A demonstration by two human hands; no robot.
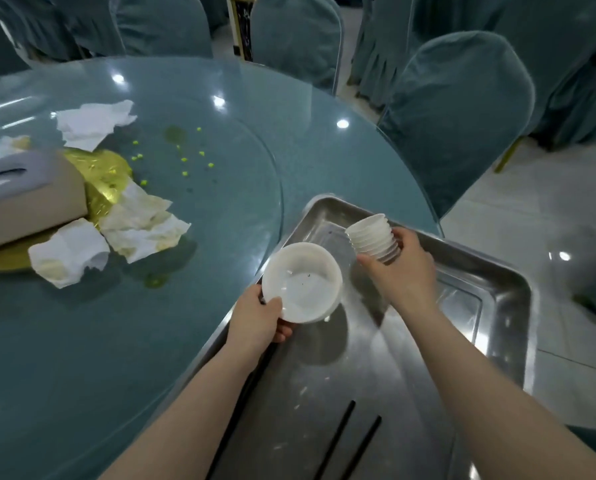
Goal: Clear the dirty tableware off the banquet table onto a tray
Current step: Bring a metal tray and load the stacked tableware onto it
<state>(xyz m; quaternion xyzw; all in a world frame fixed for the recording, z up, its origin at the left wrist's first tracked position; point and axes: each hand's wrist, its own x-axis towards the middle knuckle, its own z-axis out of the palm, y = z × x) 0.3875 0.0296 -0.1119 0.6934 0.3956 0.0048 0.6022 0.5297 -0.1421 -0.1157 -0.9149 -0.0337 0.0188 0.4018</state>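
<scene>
A steel tray (497, 278) lies at the table's right edge, partly over the rim. Over its near-left side my left hand (260, 318) holds a white bowl (303, 280), thumb on the rim and fingers underneath. My right hand (398, 268) grips a tilted stack of small white cups (372, 237) above the tray's far part, fingers curled round the lower cups. Two black chopsticks (350, 441) lie on the tray near the bottom edge of the view.
On the glass turntable (220, 202) lie crumpled napkins (140, 223), scattered green peas (185, 160), a gold plate (106, 174) and a tissue box (26, 199). Covered chairs (459, 119) ring the teal table; tiled floor lies to the right.
</scene>
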